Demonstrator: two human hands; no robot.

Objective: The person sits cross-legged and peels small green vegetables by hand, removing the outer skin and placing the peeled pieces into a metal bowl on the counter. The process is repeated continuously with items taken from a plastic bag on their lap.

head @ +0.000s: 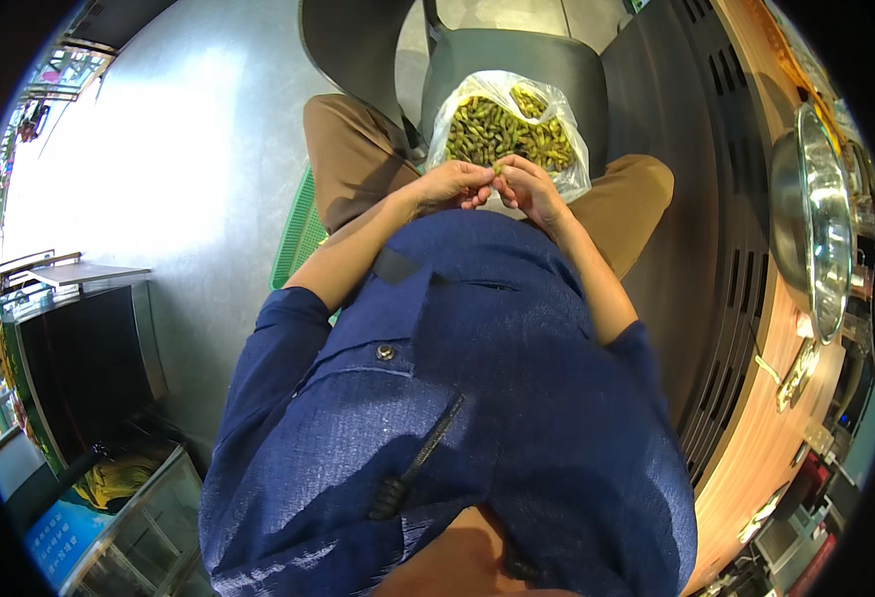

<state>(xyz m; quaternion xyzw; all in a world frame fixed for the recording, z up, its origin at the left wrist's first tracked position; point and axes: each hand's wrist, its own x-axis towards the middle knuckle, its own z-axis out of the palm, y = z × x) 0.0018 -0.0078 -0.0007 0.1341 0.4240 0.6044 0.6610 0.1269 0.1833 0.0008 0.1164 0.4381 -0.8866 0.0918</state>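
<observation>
My left hand [454, 184] and my right hand [531, 188] meet at the near edge of an open clear plastic bag [577, 175]. Between their fingertips they pinch one small green pod [498, 170], partly covered by the fingers. Many green and brownish soybean pods [493, 128] fill the bag, some in a separate fold at its upper right. The bag rests on the seat of a dark plastic chair [515, 52], between my knees.
A green plastic basket [299, 220] stands on the floor beside my left leg, partly hidden by my arm. To the right, a wooden counter [751, 455] carries a large steel bowl [825, 224]. A glass-sided case [135, 537] is at the lower left.
</observation>
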